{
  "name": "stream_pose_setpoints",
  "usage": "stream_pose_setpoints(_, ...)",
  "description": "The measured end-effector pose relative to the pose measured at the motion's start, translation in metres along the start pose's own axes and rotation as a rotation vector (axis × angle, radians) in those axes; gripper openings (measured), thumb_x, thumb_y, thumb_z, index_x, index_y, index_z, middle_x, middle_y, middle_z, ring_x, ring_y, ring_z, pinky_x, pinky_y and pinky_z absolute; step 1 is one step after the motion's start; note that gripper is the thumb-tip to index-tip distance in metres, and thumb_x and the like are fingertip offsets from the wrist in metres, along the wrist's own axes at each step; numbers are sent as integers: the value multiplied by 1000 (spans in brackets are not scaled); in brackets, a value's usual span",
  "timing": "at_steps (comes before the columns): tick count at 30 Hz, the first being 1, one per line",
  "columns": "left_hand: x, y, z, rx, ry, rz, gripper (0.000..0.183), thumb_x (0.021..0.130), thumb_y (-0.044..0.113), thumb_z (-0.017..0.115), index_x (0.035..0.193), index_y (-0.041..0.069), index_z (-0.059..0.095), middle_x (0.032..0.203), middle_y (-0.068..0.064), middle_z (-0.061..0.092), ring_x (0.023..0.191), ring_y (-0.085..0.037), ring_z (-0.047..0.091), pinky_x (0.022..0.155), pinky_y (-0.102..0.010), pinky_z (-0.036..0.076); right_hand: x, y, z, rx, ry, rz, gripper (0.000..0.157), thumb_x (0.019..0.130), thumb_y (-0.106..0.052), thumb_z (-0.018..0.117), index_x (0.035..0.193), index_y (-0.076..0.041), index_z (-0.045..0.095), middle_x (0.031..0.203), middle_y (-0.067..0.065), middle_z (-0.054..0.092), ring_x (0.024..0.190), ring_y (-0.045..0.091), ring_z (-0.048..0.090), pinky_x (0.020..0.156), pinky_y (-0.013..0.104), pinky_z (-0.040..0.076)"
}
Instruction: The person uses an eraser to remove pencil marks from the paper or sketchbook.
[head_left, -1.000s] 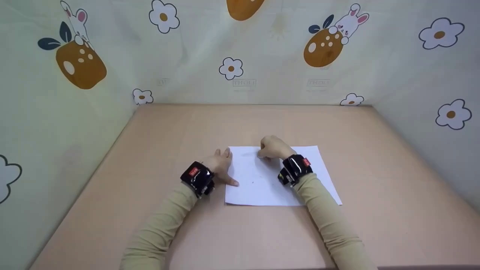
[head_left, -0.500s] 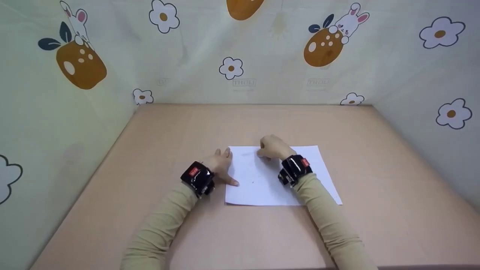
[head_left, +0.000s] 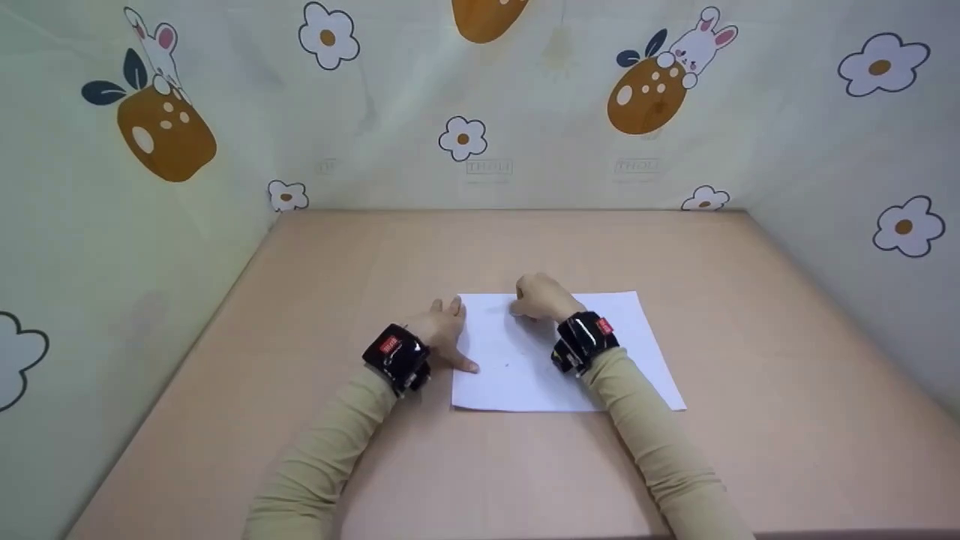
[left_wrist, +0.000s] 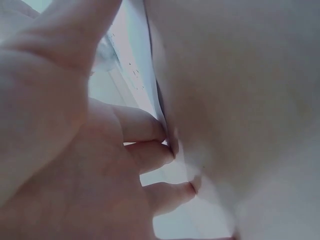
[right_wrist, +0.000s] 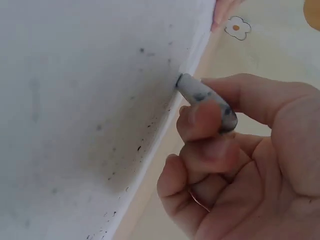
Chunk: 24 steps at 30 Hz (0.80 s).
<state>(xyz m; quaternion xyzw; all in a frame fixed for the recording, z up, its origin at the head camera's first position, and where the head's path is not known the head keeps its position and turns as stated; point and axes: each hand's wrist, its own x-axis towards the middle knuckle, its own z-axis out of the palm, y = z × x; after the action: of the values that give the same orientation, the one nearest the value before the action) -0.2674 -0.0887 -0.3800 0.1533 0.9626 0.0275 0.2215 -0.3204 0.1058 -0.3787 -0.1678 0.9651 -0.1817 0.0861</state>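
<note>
A white sheet of paper (head_left: 517, 386) lies flat on the table. My left hand (head_left: 441, 334) rests at its left edge with fingers spread, the thumb lying over the paper. In the left wrist view, the fingertips (left_wrist: 167, 197) touch down by the sheet's edge. My right hand (head_left: 546, 298) is over the paper's far edge, left of its middle. Between thumb and fingers it pinches a small white eraser (right_wrist: 202, 96) smudged with dark grey, one end against the paper. The head view hides the eraser behind the hand.
Small dark crumbs (right_wrist: 139, 148) and faint specks lie on the paper near its far edge. The light wooden table (head_left: 375, 255) spreads around the sheet. Patterned cloth walls (head_left: 390, 97) stand at the back and both sides. Each wrist wears a black camera mount (head_left: 396, 358).
My right hand has shifted slightly to the left along the paper, still pinching the eraser. The left hand and the sheet stay in place.
</note>
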Motion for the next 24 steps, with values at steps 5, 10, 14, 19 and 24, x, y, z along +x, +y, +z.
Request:
stream_pose_setpoints(5, 0, 0, -1, -9, -4, -5, 117, 73, 58, 72, 152, 1, 7, 161, -14, 0, 148, -39, 3, 118, -59, 14, -6, 0, -8, -104, 16, 148, 22, 72, -5, 60, 54, -12, 48, 53, -2, 49, 49, 13, 45, 45, 21, 36)
stream_pose_setpoints(10, 1, 1, -1, -15, -17, -27, 118, 72, 60, 71, 152, 3, 6, 161, -12, -2, 148, -37, 1, 118, -60, 13, -8, 3, -10, -89, 7, 166, 17, 74, -7, 60, 58, -9, 56, 51, -2, 51, 48, 12, 47, 45, 21, 38)
stream_pose_setpoints(14, 1, 0, 1, -8, -15, -14, 118, 72, 60, 71, 152, 2, 7, 161, -13, -2, 148, -38, 1, 118, -60, 15, 0, 2, -1, 31, -10, 30, 15, 81, -14, 63, 71, -3, 62, 55, -4, 51, 50, 10, 48, 49, 19, 39)
stream_pose_setpoints(19, 1, 0, 1, -8, -7, -8, 118, 72, 60, 71, 152, 2, 6, 161, -13, -2, 148, -38, 2, 118, -59, 15, 0, 3, -4, -16, -6, 99, 19, 75, -9, 63, 59, -9, 54, 52, -3, 49, 48, 10, 44, 46, 19, 36)
stream_pose_setpoints(24, 1, 0, 2, 2, -6, -5, 118, 73, 61, 70, 152, 1, 6, 161, -13, -2, 148, -38, 2, 118, -59, 15, -5, 4, -11, -114, -9, 200, 22, 70, -4, 61, 53, -10, 50, 49, -1, 50, 46, 13, 45, 43, 22, 36)
